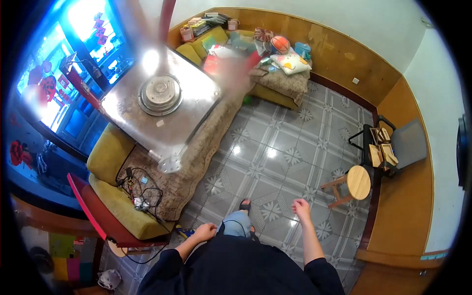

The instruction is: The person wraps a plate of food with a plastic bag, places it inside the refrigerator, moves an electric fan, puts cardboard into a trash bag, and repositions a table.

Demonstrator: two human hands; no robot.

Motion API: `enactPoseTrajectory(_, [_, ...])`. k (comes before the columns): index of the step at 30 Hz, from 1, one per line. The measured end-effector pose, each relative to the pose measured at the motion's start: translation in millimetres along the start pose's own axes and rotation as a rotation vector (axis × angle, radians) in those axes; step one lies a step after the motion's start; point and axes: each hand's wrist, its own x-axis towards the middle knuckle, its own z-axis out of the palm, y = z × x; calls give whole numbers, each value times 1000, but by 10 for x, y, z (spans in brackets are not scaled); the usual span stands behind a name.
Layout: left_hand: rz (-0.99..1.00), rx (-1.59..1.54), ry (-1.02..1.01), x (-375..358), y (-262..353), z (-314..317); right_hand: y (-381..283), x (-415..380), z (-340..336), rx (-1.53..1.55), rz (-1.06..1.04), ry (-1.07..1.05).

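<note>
My left hand (205, 231) hangs low beside my blue jeans (236, 224), its fingers curled in and nothing visible in them. Out to the right, my right hand (301, 209) is held above the tiled floor, loosely closed, with no object showing. A round-topped wooden stool (359, 182) is the nearest furniture to it, standing apart from the hand. Below and between the hands, a dark sandal (245, 204) shows on my foot. Neither hand touches any furniture.
A metal-topped stove table (196, 98) stands at left. Cables (140, 189) lie on the near sofa (118, 209), beside a red panel (88, 211). A basketball (280, 44) and a pillow (291, 63) rest on the far sofa. Wooden pieces (383, 153) fill a grey chair (410, 141).
</note>
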Motion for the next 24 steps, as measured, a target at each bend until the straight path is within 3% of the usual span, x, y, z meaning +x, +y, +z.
enactPoseTrajectory(2, [-113,-34,8,292,64,17,-239,295,120,10,-62,-93])
enactPoseTrajectory(4, [-93,-4,6,567,49,56,-432,618,166,-179,-117,-271])
enactPoseTrajectory(5, [-104,9,-44,725,64,58,-458,788,114,-184,-123,-260])
enactPoseTrajectory(7, [-98,14,-92,1178,190,-25,-398,1021,-37,-607,-336,-186])
enactPoseTrajectory(9, [-118,-6,-96,1576,440,-166,41,1367,-381,-884,-215,-64])
enactPoseTrajectory(11, [-112,-71,-59,2050,771,-306,345,1523,-911,-1112,176,-231])
enactPoseTrajectory(12, [-111,-120,-12,2310,921,-396,256,1467,-1134,-1087,335,-313])
enactPoseTrajectory(13, [-67,-121,24,2570,1076,-458,523,1469,-1390,-1081,283,-132])
enactPoseTrajectory(18, [53,10,-2,3555,1901,-842,274,1588,-1959,-966,357,-96])
enactPoseTrajectory(24, [30,-2,94,4307,2437,-1053,-91,2812,-2133,-969,312,-213])
